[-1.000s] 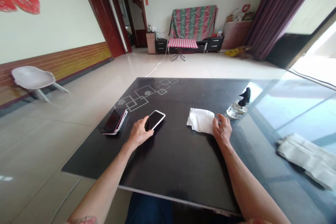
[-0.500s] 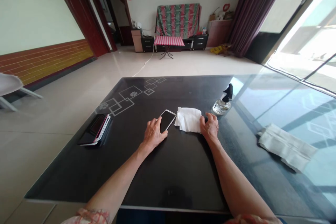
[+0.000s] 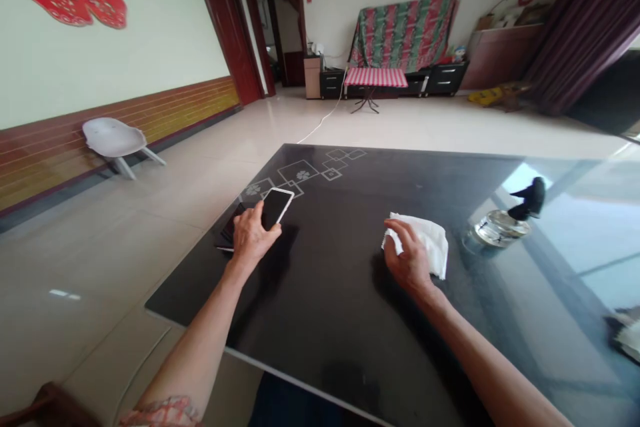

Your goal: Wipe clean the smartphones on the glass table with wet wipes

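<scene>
A smartphone (image 3: 277,207) with a white edge and dark screen is gripped between the thumb and fingers of my left hand (image 3: 251,235). It is held raised over the left part of the table, partly covering a stack of dark phones or tablets (image 3: 227,232). My right hand (image 3: 407,257) is over the left part of a white cloth (image 3: 434,237), its fingers curved and apart. Whether the fingertips touch the cloth I cannot tell. To the right of the cloth stands a clear spray bottle (image 3: 500,228) with a black trigger head.
The dark glossy table (image 3: 325,307) has a pale square pattern at its far left. A greyish cloth (image 3: 631,333) lies at the right edge of view. Beyond are a white chair (image 3: 113,137) and a small table with a striped top (image 3: 377,77).
My left hand has lifted the smartphone and carried it left to the stack. My right hand has gone from the white cloth's right edge to over its left part. The view has turned left.
</scene>
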